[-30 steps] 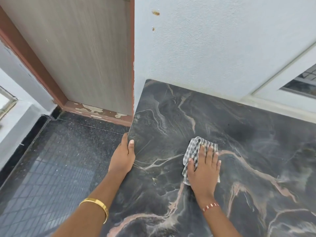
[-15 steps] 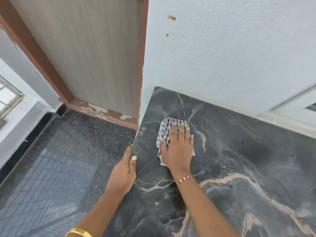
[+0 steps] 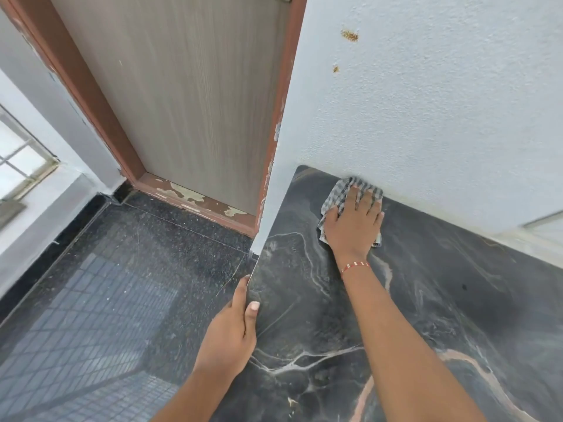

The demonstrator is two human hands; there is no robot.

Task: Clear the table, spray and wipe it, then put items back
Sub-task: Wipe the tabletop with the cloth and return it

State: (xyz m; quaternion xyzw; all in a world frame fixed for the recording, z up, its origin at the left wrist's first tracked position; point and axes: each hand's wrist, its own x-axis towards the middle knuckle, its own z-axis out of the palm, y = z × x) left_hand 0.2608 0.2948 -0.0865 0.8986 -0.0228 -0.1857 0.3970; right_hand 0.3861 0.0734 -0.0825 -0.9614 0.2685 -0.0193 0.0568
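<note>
Two hands busy: right hand [image 3: 353, 222] flat on checked cloth [image 3: 341, 194], now swept up to wall; left hand [image 3: 231, 333] still gripping bench [image 3: 426, 300] edge. Wiping nearly covers far corner.

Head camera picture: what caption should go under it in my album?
Right hand presses checked cloth on marble table beside the wall; left hand grips its edge.
</note>
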